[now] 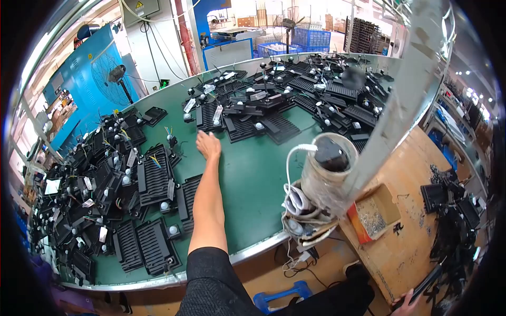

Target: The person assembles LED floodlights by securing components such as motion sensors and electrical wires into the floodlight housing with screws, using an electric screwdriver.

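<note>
At the bottom of the frame, a blue stool [284, 296] was seen on the floor. At the lower right, a black tool [429, 280] seemed to be gripped by the closed fingers of the right hand [405, 303], which was partly cut off by the frame's edge. Next to it, a box [360, 226] of small bits was set on a brown table [385, 268].

Left of the middle, the left hand [208, 145] was held out over the green table [253, 179]. Its fingers were loosely bent; whether anything was held under them could not be told. Just past them, a ribbed black lamp [204, 117] was seen at the front of a big heap [303, 84].

The step in hand was judged to be a reach for that lamp. For a grip, the fingers would need to be opened wider and closed on its edge.

Far back, blue crates [311, 38] were stacked.
</note>
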